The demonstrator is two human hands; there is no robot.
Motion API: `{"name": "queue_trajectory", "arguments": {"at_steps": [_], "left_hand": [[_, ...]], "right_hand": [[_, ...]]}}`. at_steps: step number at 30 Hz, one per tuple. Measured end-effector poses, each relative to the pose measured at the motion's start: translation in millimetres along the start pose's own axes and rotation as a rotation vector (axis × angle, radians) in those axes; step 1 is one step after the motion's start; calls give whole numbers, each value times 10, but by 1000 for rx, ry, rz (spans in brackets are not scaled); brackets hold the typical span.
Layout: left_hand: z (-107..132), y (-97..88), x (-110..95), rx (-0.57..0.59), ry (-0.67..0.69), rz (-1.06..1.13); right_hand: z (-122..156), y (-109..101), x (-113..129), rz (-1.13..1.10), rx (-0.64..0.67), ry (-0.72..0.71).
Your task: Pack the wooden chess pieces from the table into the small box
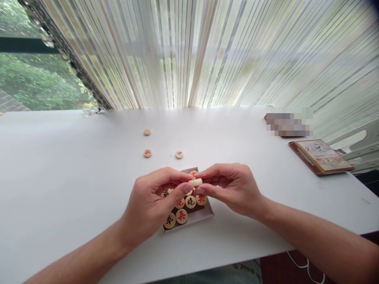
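Between the fingertips of my left hand (158,191) and my right hand (232,187) is a pale round Chinese chess piece (195,182), held tilted so its edge faces me. Thumbs and forefingers of both hands pinch it from either side. Right below sits a shallow open box (197,215) with several wooden Chinese chess pieces lying in it. Among them are a piece with a red character (181,216), and two with black characters, one in the middle (190,202) and one at the near corner (169,220). My left hand hides part of the box.
Three loose pieces lie beyond the box: one blank side up (147,132), one red-marked (147,153), one black-marked (179,154). At the right are a brown-edged box lid (322,156) and a blurred flat item (287,125). A string curtain (177,55) hangs along the table's far edge.
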State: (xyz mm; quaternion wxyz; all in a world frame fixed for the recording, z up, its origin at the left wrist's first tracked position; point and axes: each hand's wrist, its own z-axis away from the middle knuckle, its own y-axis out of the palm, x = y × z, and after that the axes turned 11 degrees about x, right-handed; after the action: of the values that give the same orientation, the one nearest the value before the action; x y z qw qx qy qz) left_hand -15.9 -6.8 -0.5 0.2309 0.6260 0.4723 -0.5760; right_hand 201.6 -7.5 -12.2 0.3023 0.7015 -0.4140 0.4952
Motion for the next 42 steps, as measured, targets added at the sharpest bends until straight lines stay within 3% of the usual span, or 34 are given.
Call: {"name": "queue_trajectory", "arguments": {"at_steps": [8,23,32,38,42], "left_hand": [[-3,23,-24,-26,-16,88],[17,37,-7,67,34,104],[11,20,3,68,97,-3],[3,14,2,59,223,-242],[-9,17,-11,107,290,-287]], "right_hand": [[1,16,18,-117,31,108],[-14,37,57,-247,15,221],[-32,32,79,-257,61,235],[-18,36,55,-235,71,308],[-8,40,51,-213,75,328]]}}
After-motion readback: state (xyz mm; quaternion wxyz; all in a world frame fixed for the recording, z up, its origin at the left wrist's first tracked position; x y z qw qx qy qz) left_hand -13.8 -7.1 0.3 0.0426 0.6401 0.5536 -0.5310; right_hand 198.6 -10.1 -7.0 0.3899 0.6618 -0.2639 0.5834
